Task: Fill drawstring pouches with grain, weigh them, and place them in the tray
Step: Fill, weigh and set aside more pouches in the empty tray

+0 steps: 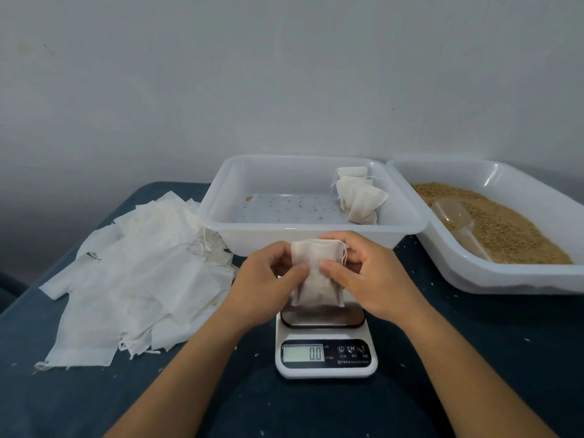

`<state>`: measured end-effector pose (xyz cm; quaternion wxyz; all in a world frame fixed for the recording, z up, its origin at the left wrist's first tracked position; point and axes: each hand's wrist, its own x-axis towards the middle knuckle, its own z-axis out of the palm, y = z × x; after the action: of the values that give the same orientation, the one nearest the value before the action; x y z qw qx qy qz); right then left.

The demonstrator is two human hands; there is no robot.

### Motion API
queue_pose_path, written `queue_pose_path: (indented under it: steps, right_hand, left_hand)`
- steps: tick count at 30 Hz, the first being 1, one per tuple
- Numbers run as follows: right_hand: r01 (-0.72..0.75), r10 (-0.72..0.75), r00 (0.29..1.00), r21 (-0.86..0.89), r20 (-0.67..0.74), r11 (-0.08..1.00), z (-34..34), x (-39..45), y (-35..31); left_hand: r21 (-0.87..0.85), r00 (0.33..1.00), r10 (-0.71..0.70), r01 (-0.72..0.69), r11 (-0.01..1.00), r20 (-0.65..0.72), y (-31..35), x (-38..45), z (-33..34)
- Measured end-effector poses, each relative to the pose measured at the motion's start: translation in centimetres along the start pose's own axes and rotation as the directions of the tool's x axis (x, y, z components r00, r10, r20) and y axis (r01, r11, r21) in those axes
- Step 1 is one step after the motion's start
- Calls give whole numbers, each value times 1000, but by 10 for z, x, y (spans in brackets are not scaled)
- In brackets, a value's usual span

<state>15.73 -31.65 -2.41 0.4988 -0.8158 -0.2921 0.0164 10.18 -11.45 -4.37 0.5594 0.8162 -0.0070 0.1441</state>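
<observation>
- Left hand (268,279) and right hand (363,273): fingers of both pinch a white pouch (317,276), held just above the scale (325,352).
- Scale display reads 0.0.
- Filled pouches (360,197) lie in the tray (221,197).

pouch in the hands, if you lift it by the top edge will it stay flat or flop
Probably flop: the pouch is thin, creased fabric, pinched by both hands, left and right. Its darker lower part suggests grain inside, so it would likely sag bottom-heavy. The scale reads 0.0, so its weight is unknown.
</observation>
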Motion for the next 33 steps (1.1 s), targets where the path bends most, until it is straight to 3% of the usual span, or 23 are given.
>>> queue_pose_path:
  steps: [7,12,16,21,25,33]
  right_hand:
    - [-30,35,999,-278,11,960,1,5,11]
    - [-45,45,999,-229,-2,973,-8,8,16]
    - [-88,70,993,-196,-98,977,-13,10,24]
    - [-281,241,944,-170,-225,944,-22,18,52]
    - [-385,355,912,-129,-205,914,-19,19,78]
    - [-385,365,907,-64,-211,921,-17,23,87]
  left_hand:
    - [275,1000,4,-2,961,-6,-8,1,-3]
    - [236,997,-47,59,970,-56,-14,6,-5]
    - [208,986,-118,141,968,-120,-23,11,-11]
    - [114,937,-254,287,951,-238,-38,19,-16]
    - [159,925,-275,322,933,-262,-49,23,-18]
    - [348,954,-221,282,894,-204,-52,21,-14]
